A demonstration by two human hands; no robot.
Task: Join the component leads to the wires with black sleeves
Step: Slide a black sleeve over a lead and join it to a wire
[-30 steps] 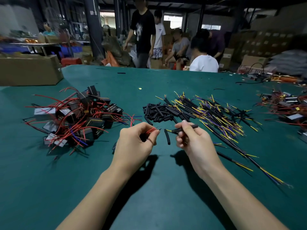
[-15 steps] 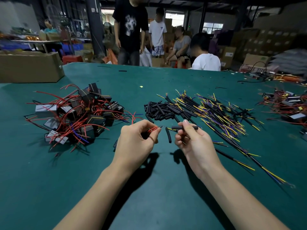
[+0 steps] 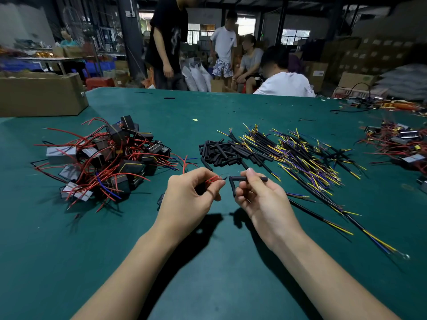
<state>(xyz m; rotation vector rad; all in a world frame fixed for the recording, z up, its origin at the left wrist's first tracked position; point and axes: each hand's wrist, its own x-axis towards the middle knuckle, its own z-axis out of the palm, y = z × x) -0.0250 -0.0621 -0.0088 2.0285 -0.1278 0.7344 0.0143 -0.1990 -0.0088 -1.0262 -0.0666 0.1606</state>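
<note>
While the left hand (image 3: 189, 199) pinches red leads (image 3: 213, 179) and the right hand (image 3: 261, 197) pinches a black-sleeved wire (image 3: 248, 179), their tips nearly meet; this joint looks unfinished, and large piles of components (image 3: 104, 158) and wires (image 3: 300, 155) wait on the worktop (image 3: 208, 262).

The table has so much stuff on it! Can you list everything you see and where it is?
components: big pile, black with red leads, left
black sleeves: small pile, black, centre
wires: many, black with yellow and blue ends, right of the sleeves
second component pile: one, red and black, far right
cardboard box: one, brown, far left
table: one, green
people: several, beyond the table
left hand: pinches red leads
right hand: holds sleeved wire
</note>
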